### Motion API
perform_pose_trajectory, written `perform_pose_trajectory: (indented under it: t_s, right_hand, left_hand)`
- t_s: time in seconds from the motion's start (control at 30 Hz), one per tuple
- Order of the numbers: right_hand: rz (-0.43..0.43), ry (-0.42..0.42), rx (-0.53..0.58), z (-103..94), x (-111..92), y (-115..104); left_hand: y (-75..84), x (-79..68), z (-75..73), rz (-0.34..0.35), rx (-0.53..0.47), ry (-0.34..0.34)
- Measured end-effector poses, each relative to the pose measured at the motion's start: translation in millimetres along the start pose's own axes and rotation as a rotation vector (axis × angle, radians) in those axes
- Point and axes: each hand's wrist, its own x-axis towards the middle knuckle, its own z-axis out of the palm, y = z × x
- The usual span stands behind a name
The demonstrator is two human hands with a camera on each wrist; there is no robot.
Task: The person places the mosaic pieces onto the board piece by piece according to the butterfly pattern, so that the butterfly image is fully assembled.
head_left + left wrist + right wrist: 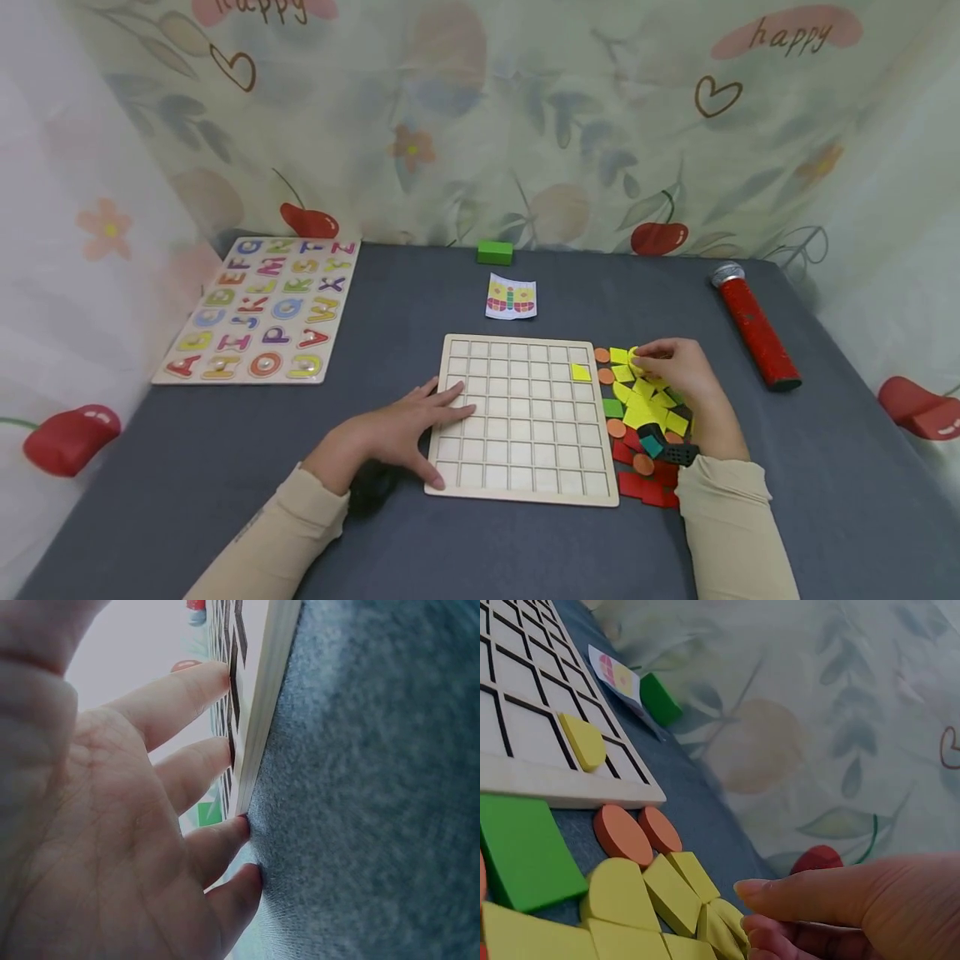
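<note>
A wooden grid board (525,421) lies on the grey table. One yellow tile (581,372) with a rounded corner sits in a cell near its upper right. My left hand (408,421) is spread over the board's left edge; two fingertips rest on the grid and the thumb touches the lower left corner. In the left wrist view, two other fingers (236,900) touch the table beside the board. At the pile of loose tiles, my right hand (678,367) pinches a yellow rounded tile (726,924), which is tilted; the fingers partly hide it.
Yellow, red, green and orange pieces crowd the board's right side. Beyond it lie a butterfly picture card (512,297) and a green block (495,252). An alphabet board (262,312) lies at left, a red microphone (757,329) at right. Patterned cloth hangs behind.
</note>
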Motion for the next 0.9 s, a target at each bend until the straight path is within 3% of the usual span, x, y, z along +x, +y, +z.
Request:
perform_pose_trajectory:
  t_s: [0.13,0.37,0.6,0.9]
  right_hand:
    - [-0.012,-0.042,0.004,-3.5,1.0,7.1]
    - [-0.125,-0.171,-0.072,-1.2,2.7,9.8]
    - [-0.153,-0.197,-0.11,-1.4,3.1,7.6]
    - [-0.146,-0.195,-0.068,-3.5,3.2,9.5]
  left_hand:
    - [-0.4,-0.9,-0.1,0.009,-0.001,0.005]
    - [-0.8,-0.4,-0.6,0.018,0.0,0.005]
    - [-2.3,0.2,0.0,0.018,-0.004,0.005]
    - [-1.4,-0.3,-0.2,0.013,-0.011,-0.003]
